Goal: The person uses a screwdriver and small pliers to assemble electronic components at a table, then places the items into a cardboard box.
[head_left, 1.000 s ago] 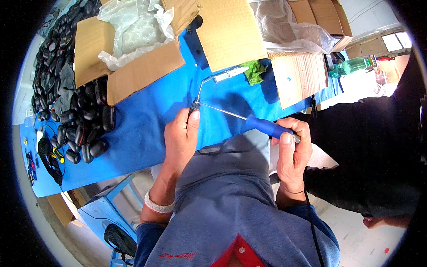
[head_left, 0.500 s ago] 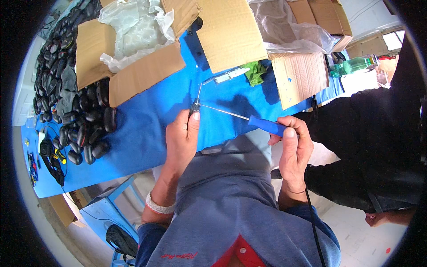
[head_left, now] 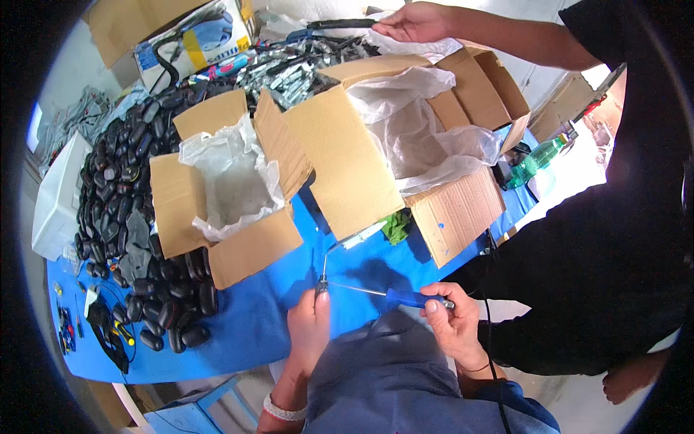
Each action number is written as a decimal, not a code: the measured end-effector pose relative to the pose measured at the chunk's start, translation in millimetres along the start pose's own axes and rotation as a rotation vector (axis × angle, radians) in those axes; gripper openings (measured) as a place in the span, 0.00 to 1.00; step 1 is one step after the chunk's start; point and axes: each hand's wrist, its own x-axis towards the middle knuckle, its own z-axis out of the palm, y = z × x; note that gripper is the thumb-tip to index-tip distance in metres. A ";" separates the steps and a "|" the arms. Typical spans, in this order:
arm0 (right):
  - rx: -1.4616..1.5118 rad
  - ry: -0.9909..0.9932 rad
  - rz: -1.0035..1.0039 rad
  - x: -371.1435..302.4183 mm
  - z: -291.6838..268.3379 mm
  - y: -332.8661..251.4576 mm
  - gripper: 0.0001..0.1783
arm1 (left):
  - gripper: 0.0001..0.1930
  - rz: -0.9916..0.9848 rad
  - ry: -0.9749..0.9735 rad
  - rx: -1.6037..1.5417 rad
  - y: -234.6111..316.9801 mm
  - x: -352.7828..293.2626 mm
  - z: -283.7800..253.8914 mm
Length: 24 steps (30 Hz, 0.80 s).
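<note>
My left hand [head_left: 309,325] is closed, thumb upward, around a small dark part [head_left: 322,286] with a thin, bent metal rod rising from its top. In my right hand [head_left: 457,327] is a screwdriver [head_left: 410,297] by its blue handle. Its long shaft points left, and the tip meets the dark part just above my left thumb; whether it sits in a screw is too small to tell. Beyond my hands, a pale, slim strip [head_left: 363,236] lies on the blue cloth [head_left: 253,318] beside a crumpled green piece [head_left: 395,228].
Two open cardboard boxes, left [head_left: 256,249] and right [head_left: 459,224], hold clear plastic liners. Black oval pieces [head_left: 116,195] heap up at left, with metallic parts [head_left: 289,78] behind. A co-worker stands at right, one hand [head_left: 413,23] on a black strip [head_left: 340,24]. A green bottle [head_left: 535,165] is near them.
The view has tilted up, so the far heaps and the co-worker's hand with the black strip now show. My hands keep nearly the same hold, screwdriver tip still at the dark part.
</note>
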 end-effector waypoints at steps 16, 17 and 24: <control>0.086 -0.018 0.172 -1.1 0.9 -9.5 0.13 | 0.16 -0.021 -0.006 -0.024 13.9 0.6 -0.2; 0.109 -0.047 0.225 -0.4 -0.9 -16.8 0.13 | 0.17 -0.014 -0.004 -0.029 12.9 0.1 -1.3; -0.046 -0.076 0.017 2.0 -7.4 -21.7 0.14 | 0.17 0.017 0.019 -0.057 8.7 -0.5 1.9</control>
